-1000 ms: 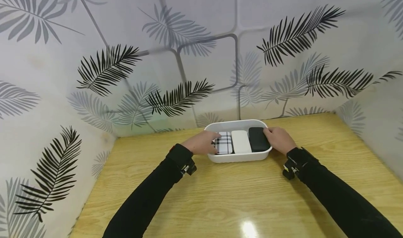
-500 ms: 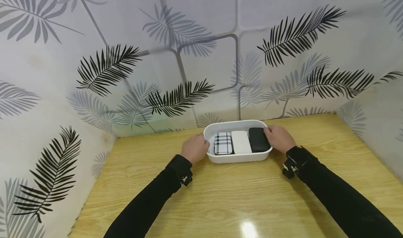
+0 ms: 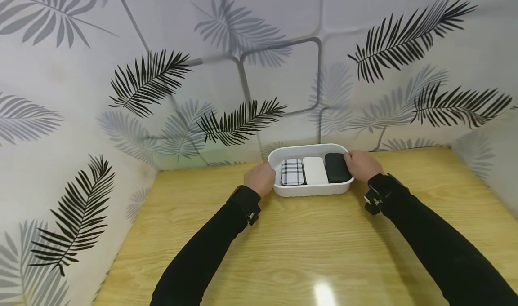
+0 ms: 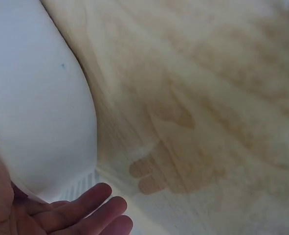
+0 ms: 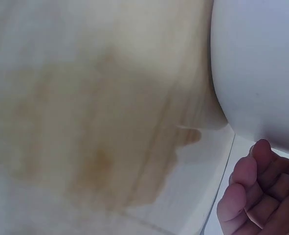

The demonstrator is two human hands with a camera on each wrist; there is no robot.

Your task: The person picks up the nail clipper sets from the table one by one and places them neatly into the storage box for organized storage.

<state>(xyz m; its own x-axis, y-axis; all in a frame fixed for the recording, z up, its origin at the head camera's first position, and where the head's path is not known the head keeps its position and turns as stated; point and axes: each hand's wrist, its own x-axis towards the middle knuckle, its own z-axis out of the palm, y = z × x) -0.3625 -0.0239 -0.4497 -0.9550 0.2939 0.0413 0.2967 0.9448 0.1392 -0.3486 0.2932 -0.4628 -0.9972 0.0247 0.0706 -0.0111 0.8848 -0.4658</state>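
Note:
A white oval bin (image 3: 313, 190) stands on the wooden table near the back wall. Three folded or boxy items lie in a row inside it: a plaid one (image 3: 292, 172), a cream-white one (image 3: 315, 170) and a black one (image 3: 337, 168). My left hand (image 3: 261, 178) grips the bin's left end at the rim. On the opposite end, my right hand (image 3: 363, 165) grips the rim beside the black item. In the wrist views, the fingers (image 4: 85, 208) of the left hand and the fingers (image 5: 247, 181) of the right hand lie against the outside of the bin's ends.
The light wood table (image 3: 291, 247) spreads in front of the bin and to both sides. A leaf-patterned cloth wall (image 3: 226, 86) rises directly behind the bin, with more of it at left and right.
My left hand has drawn back from the plaid item and taken hold of the bin's left rim. The right hand keeps its grip. The head view has shifted slightly.

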